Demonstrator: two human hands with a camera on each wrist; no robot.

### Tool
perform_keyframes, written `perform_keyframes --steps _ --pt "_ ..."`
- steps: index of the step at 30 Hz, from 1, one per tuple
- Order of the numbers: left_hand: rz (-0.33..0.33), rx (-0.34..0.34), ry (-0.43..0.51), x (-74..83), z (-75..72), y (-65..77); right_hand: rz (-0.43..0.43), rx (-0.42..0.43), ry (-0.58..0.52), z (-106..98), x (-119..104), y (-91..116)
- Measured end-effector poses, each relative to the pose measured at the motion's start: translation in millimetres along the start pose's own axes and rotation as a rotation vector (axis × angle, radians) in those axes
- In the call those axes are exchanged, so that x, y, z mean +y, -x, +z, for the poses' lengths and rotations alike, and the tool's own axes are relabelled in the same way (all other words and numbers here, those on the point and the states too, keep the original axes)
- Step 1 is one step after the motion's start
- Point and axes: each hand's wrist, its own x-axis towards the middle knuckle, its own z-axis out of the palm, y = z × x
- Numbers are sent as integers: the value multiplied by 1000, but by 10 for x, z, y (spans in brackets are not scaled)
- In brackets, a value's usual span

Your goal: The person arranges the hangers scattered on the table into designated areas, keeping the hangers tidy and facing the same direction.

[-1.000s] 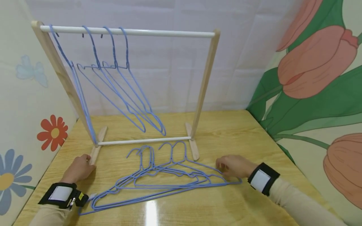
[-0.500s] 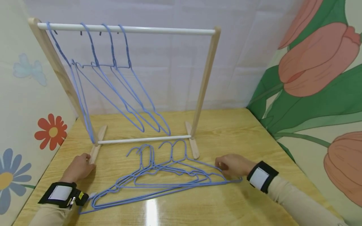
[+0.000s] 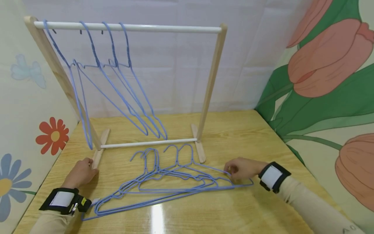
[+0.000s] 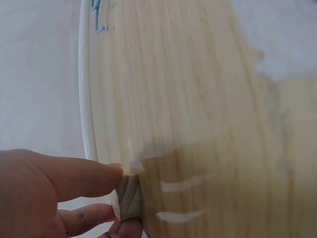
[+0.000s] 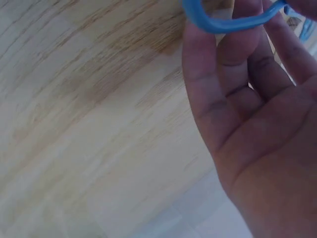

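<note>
In the head view, my left hand (image 3: 80, 174) pinches the front end of the wooden foot (image 3: 98, 158) at the rack's left side. The left wrist view shows thumb and fingers on either side of that foot's squared end (image 4: 130, 196). Over on the right, my right hand (image 3: 243, 168) pinches the right end of a blue wire clothes hanger (image 3: 208, 167), the rightmost of the overlapping pile on the table. Up close in the right wrist view, the hanger's bent corner (image 5: 223, 26) crosses the fingers, with the thumb tip against the wire at the top right.
A wooden rack with a white top rail (image 3: 175, 28) stands at the back left. Several blue hangers (image 3: 113, 48) hang toward its left end. Other hangers (image 3: 146, 205) lie stacked in front of it. Flower-printed walls (image 3: 324, 65) close in both sides.
My right hand has shifted slightly up and right, and the end of the pinched hanger has moved with it. Hanging hangers sway a little. The left hand stays on the foot.
</note>
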Motion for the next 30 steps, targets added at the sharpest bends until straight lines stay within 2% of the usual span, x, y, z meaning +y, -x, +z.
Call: perform_keyframes --steps 4,16,21,27,30 --pt "-4 3 2 -7 -12 -6 -27 -43 -130 -76 20 -14" --pt "-6 13 2 -10 -59 0 37 -63 -404 -166 70 -14" --pt "-28 9 2 -23 -66 6 21 -100 -554 -173 98 -17" --pt "-17 23 2 -33 -82 19 -17 -170 -788 -165 103 -5" --pt "-8 29 3 -37 -89 28 -17 -209 -855 -165 95 15"
